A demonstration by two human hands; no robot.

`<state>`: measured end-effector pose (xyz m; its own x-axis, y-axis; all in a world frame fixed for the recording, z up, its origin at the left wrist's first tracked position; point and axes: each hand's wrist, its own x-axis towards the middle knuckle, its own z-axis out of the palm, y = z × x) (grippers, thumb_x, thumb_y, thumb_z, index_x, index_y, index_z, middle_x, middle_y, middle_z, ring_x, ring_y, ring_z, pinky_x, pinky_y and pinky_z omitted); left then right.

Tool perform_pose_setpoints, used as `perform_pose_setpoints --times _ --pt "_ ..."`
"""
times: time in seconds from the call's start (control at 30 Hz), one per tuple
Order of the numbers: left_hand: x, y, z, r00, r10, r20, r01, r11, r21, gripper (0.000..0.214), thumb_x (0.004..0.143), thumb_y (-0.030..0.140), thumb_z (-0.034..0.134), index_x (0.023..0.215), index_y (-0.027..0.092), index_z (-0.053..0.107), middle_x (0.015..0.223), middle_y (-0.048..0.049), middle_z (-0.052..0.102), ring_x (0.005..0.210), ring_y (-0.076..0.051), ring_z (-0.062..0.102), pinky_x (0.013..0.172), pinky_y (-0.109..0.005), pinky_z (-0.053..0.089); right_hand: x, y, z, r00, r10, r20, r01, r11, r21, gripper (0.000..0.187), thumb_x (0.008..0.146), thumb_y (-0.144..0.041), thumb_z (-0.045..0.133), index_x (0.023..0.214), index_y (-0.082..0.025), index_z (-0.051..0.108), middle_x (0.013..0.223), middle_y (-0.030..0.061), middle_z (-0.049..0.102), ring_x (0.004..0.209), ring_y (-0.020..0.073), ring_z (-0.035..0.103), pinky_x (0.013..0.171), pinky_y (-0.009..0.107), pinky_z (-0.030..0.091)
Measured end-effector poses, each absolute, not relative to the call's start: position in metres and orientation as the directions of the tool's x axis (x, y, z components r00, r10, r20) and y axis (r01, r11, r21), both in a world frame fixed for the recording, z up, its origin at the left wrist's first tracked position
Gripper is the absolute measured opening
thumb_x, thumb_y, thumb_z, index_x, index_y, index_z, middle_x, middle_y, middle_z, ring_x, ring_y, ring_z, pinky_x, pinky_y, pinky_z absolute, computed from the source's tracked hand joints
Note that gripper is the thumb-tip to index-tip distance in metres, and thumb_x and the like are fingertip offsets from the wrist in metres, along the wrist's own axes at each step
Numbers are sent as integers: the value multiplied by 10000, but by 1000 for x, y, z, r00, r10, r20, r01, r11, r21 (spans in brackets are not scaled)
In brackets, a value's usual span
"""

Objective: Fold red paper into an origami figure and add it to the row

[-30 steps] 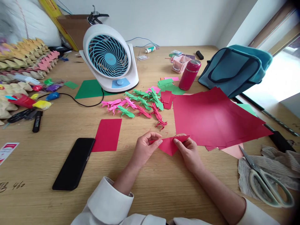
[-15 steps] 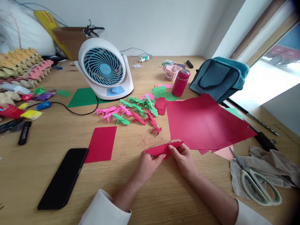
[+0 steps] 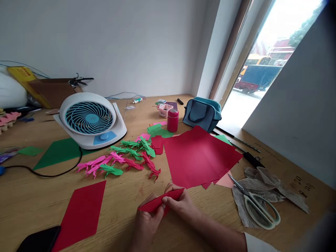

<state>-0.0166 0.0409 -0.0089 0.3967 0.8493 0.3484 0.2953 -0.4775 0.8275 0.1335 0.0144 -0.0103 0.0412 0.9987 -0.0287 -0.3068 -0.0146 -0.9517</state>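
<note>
A folded piece of red paper (image 3: 157, 203) is held just above the table between both hands. My left hand (image 3: 148, 220) grips its left part, thumb on the near face. My right hand (image 3: 181, 203) pinches the right part with thumb and fingers; some fingers are hidden behind the paper. Beyond the hands lie several folded paper figures in green (image 3: 128, 150), pink (image 3: 97, 164) and red (image 3: 151, 162). Large red sheets (image 3: 199, 157) spread out to the right, and another red sheet (image 3: 84, 210) lies to the left.
A white fan (image 3: 91, 119) stands at the back left on a dark green sheet (image 3: 55, 152). Scissors (image 3: 257, 206) rest on a crumpled cloth (image 3: 244, 196) at the right. Behind are a red flask (image 3: 172, 120) and a blue bag (image 3: 202, 113). A black phone (image 3: 39, 239) lies front left.
The view has swung up and to the right, so the things on the table appear shifted left. Both hands still hold the folded red paper, with little change in grip.
</note>
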Motion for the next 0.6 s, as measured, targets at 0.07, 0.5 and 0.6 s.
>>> perform_pose_setpoints --times 0.07,0.5,0.6 --pt "-17 43 -10 404 847 346 292 -477 829 213 889 315 573 769 181 687 712 -29 693 707 -166 672 714 -244 559 133 16 -11 51 998 -34 -337 -15 -941 375 695 -456 819 665 -154 598 653 -18 577 624 112 519 604 236 403" --pt "-16 37 -28 306 945 116 129 -162 978 386 742 547 702 900 200 762 842 -74 765 942 -276 720 939 -385 565 123 12 -6 52 998 -23 -360 -2 -933 417 619 -542 831 704 -184 634 694 0 655 669 159 596 676 287 491" --pt "-24 34 -29 346 936 70 158 -131 979 380 753 534 698 893 187 764 871 -87 770 913 -274 723 937 -380 561 121 11 -5 18 1000 15 -363 21 -931 404 658 -551 804 747 -183 666 752 22 689 723 184 634 743 320 513"
